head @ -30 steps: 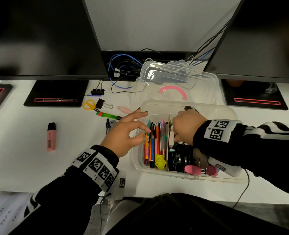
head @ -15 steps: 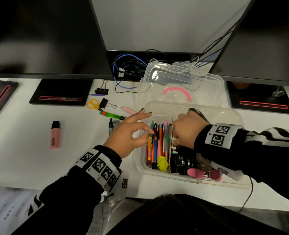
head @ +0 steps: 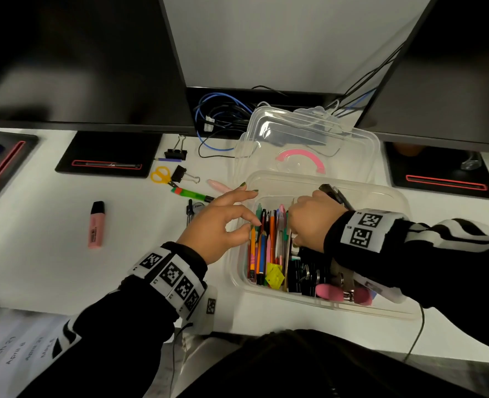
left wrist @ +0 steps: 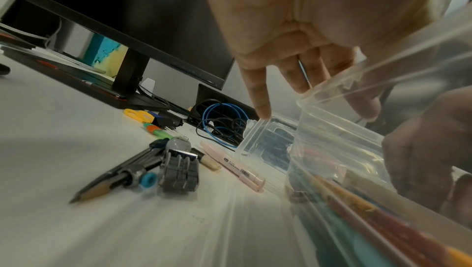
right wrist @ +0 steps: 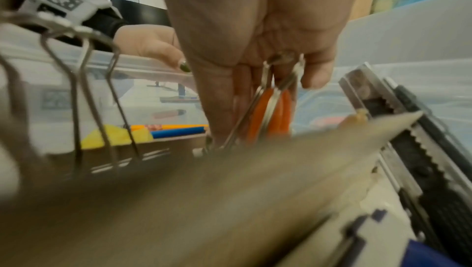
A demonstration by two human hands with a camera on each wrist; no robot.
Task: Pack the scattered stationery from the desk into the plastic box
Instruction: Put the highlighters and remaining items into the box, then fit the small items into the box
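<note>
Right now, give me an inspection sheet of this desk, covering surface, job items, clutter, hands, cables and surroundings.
Surface: white desk, printed sheet at its near left corner.
Job's things: open plastic box holds upright pens, black binder clips and a pink clip; its lid leans behind it. Still on the desk: pink highlighter, yellow scissors, green marker, pale pink pen, two binder clips, a compass and pencil.
Clutter: nothing seen.
Hands: left hand empty at the box's left wall, fingers loosely spread; right hand inside the box, pinching an orange clip.
Cables: blue and black cables coiled behind the lid.
Surroundings: two dark monitors, black stand bases.
</note>
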